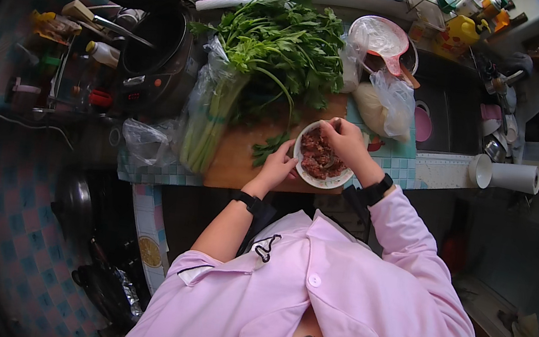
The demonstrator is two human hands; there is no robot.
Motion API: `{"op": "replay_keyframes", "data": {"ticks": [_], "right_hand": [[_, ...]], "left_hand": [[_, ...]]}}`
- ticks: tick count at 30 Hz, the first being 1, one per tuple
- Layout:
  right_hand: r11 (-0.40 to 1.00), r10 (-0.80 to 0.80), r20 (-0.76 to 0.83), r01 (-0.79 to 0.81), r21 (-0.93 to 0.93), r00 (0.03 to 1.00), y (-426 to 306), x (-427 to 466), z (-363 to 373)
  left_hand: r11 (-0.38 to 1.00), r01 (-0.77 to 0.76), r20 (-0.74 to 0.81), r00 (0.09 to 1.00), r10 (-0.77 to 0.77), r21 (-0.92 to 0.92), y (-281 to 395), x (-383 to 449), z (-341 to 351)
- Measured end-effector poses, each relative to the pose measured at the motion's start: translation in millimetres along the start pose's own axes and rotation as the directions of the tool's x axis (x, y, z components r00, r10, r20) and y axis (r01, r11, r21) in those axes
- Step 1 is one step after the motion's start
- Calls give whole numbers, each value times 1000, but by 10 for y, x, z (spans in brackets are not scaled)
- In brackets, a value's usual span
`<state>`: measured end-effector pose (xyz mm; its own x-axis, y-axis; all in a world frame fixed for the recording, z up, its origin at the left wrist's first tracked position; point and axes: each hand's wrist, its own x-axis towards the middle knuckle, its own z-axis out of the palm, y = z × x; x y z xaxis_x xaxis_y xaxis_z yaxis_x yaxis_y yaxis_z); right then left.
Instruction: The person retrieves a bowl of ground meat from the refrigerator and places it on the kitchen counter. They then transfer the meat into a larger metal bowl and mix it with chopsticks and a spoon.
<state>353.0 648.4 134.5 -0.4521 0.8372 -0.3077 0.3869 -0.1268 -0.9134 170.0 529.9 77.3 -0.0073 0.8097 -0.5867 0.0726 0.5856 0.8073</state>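
A white bowl (334, 181) with a patterned rim stands at the front edge of a wooden cutting board (234, 163). Raw minced meat (314, 149) fills much of it. My left hand (279, 163) steadies the bowl's left side, fingers against the outer wall and thumb near the rim. Over the meat, my right hand (340, 136) pinches a utensil, apparently a spoon, whose lower end is in the mince; the fingers hide most of its handle. A loose leafy sprig (272, 149) lies just left of the bowl. Behind it spreads a large bunch of celery (286, 47), its stalks partly in a clear plastic bag (202, 92).
At left stands a cooker (154, 69) with its lid raised. A crumpled plastic bag (149, 141) lies near the counter's front edge. On the right are a bagged pale lump (378, 109), a red-handled strainer or pan (386, 37), a dark sink (451, 106) and a paper roll (516, 177).
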Motion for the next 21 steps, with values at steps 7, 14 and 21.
{"op": "replay_keyframes", "data": {"ticks": [7, 14, 21], "right_hand": [[924, -56, -235, 139, 357, 970, 340, -729, -303], [976, 71, -280, -9, 217, 957, 354, -1158, -440], [994, -39, -400, 75, 76, 916, 456, -1614, -1110]], "left_hand": [[982, 65, 170, 985, -35, -178, -145, 232, -60], [986, -55, 146, 986, 79, -159, -88, 361, 26], [973, -3, 198, 979, 49, -229, 150, 289, 763]]}}
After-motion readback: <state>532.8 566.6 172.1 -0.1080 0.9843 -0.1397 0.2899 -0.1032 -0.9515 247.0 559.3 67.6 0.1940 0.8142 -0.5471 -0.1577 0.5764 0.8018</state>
